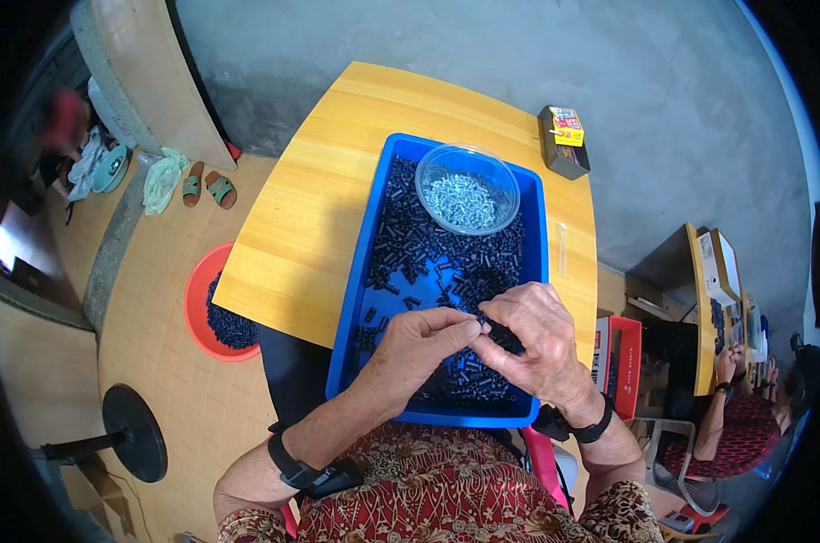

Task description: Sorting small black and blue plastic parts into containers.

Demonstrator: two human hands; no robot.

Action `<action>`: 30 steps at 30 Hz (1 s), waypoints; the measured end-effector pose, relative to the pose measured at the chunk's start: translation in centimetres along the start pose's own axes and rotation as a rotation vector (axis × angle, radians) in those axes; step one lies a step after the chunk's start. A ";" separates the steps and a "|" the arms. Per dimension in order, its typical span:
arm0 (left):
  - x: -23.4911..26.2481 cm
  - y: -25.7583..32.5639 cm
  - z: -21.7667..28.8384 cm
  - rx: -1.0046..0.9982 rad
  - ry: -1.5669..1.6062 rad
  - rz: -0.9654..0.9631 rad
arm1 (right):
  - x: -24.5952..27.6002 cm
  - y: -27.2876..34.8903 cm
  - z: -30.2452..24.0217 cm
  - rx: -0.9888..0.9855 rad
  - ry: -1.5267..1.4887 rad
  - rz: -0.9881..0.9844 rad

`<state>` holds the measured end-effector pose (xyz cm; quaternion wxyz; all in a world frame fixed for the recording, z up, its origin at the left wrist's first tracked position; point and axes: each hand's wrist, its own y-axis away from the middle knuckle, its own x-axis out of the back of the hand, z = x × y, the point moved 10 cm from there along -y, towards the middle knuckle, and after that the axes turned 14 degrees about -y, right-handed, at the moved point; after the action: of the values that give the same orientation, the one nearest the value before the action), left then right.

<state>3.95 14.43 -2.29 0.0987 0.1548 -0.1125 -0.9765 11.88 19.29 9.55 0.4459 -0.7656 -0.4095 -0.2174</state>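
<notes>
Over the near half of a blue plastic tray [360, 262], my left hand [410, 351] and my right hand [541, 339] meet fingertip to fingertip, both closed in a pinch. A small black piece [482, 317] shows at the tips of my right fingers. Whatever my left thumb and forefinger pinch is too small to make out. Many short black tube-like parts [405, 240] lie loose in the tray, some hidden under my hands. At the tray's far end a clear round bowl [513, 206] rests on the parts, holding small silvery metal pieces [459, 201] that look like screws.
The tray stands on a yellow wooden table [306, 217]. A dark box [568, 161] with a yellow packet sits at its far right corner. On the floor at left are a red basin [195, 299] of dark parts and green slippers [220, 188]. Another person [731, 443] sits at right.
</notes>
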 end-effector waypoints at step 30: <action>0.6 -0.3 -1.7 0.009 -0.091 0.071 | -2.1 -0.5 -1.7 0.226 0.172 -0.158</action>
<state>3.87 14.27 -4.08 0.1275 0.1067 -0.1266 -0.9779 10.31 17.05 9.16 0.5439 -0.6546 -0.4506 -0.2693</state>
